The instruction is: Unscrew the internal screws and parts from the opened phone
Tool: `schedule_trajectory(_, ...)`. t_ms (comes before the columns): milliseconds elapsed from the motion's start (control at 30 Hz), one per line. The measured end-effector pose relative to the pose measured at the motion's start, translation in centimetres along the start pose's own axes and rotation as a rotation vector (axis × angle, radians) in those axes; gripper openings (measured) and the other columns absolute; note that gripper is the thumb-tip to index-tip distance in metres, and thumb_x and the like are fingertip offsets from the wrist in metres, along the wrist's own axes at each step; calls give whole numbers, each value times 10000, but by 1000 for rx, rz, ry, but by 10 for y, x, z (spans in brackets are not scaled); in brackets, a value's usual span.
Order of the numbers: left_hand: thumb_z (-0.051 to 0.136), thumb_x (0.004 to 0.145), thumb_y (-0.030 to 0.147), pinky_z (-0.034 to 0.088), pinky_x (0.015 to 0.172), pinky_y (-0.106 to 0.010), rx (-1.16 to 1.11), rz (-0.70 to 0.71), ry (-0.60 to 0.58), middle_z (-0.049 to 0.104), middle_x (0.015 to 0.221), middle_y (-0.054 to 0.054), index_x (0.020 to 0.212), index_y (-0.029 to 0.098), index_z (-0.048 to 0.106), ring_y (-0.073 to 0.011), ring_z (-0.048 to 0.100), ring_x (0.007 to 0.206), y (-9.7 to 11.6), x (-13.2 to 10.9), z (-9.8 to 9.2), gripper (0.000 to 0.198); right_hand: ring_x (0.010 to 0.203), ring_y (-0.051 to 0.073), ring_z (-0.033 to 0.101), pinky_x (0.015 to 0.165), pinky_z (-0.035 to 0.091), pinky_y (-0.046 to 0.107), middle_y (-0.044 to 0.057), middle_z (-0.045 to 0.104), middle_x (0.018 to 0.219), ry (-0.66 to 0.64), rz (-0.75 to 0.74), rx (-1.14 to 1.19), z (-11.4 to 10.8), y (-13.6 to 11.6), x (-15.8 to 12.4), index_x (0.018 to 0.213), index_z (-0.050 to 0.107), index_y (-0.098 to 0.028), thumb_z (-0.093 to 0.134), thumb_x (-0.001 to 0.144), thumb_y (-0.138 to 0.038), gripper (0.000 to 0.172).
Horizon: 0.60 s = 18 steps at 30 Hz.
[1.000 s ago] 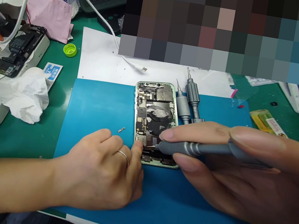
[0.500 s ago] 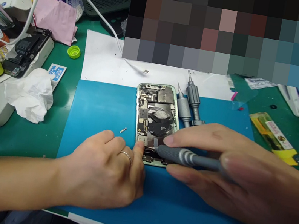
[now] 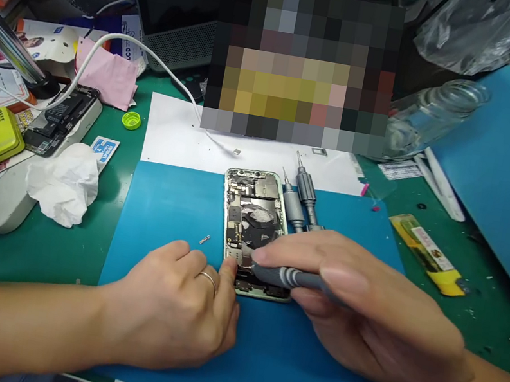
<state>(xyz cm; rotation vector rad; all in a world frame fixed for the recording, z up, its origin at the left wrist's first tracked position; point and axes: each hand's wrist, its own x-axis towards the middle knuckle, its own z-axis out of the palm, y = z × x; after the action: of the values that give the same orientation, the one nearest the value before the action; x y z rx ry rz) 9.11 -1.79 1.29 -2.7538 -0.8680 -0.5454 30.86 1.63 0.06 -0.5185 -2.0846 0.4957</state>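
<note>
An opened smartphone point(image 3: 254, 220) lies on the blue mat, its circuit board and other inner parts exposed. My left hand point(image 3: 185, 300) is closed, wearing a ring, and holds the phone at its lower left edge, the index fingertip pressed there; its thumb is hidden. My right hand point(image 3: 363, 304) grips a grey precision screwdriver point(image 3: 277, 275) almost level over the phone's lower part. The screwdriver's tip is hard to make out beside my left index finger. A small metal bracket point(image 3: 204, 239) rests left of the phone. Two more screwdrivers, one slim point(image 3: 292, 205) and one thicker point(image 3: 307, 188), lie to its right.
Crumpled tissue point(image 3: 65, 182), a green cap point(image 3: 131, 121) and another opened phone point(image 3: 64, 120) are at left. A white cable point(image 3: 128, 38) arches over white paper point(image 3: 170, 138). At right are a yellow package point(image 3: 430, 253), white tweezers point(image 3: 444, 187) and a glass jar point(image 3: 423, 121).
The view has tilted up and shifted, showing more of the background. My right hand with the screwdriver has drawn closer to my left index finger. The left hand keeps its place on the phone.
</note>
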Motion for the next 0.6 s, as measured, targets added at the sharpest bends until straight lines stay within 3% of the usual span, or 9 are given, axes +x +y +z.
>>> schedule_trajectory(200,570,887,236,377,428,-325,13,-4,3,598,579,-24,981,33,718,-166,541,483,0,0,0,269,700,171,708,628,629,317,64,741,845,-9,-106,-109,-2,2,12,1514,392,-278,488,982,-165,552)
schedule_trajectory(367,563,898,246,377,429,-321,17,1,-7,605,587,-22,1019,18,699,-162,539,484,1,-1,0,292,960,181,751,821,658,369,81,764,1007,-35,-105,-47,-3,0,8,1531,366,-241,448,974,-96,581)
schedule_trajectory(433,557,900,246,372,433,-322,19,-2,-12,600,586,-21,1008,25,694,-162,538,483,1,-1,-1,281,958,169,748,823,655,355,86,761,987,-32,-134,-51,-3,0,8,1519,373,-198,464,953,-61,589)
schedule_trajectory(600,565,900,250,345,445,-317,35,-4,-38,578,573,-10,961,57,678,-155,516,474,1,0,-3,232,728,157,706,657,637,308,59,725,833,-37,-108,-145,-5,0,12,1152,619,-271,467,970,-153,264)
